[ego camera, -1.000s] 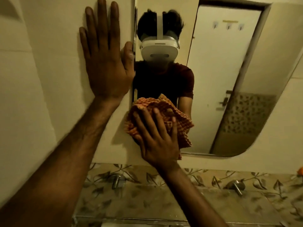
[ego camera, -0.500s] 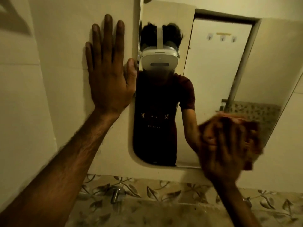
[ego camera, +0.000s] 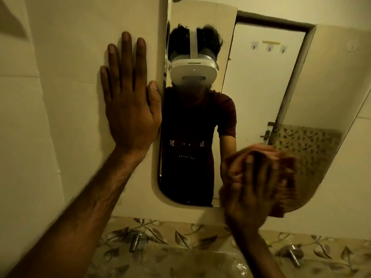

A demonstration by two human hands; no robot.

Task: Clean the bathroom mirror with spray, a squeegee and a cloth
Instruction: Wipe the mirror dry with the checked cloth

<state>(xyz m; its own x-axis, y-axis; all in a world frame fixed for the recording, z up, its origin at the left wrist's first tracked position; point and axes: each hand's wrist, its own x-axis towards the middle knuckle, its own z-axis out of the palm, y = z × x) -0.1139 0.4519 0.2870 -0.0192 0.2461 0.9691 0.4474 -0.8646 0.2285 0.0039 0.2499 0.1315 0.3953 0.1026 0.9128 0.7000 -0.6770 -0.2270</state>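
The bathroom mirror hangs on the pale wall, rounded at its lower corners, reflecting a person in a dark shirt and a white door. My right hand presses a bunched orange checked cloth against the mirror's lower middle, blurred by motion. My left hand lies flat on the wall just left of the mirror, fingers spread, thumb touching the mirror's edge. No spray bottle or squeegee is in sight.
Below the mirror runs a band of leaf-patterned tiles with two metal pegs, one at the left, the other at the right. Pale wall tiles fill the left side.
My right hand swept the cloth from the mirror's lower left edge to the right, then back a little toward the middle. The view tilted upward. My left hand stayed planted on the wall.
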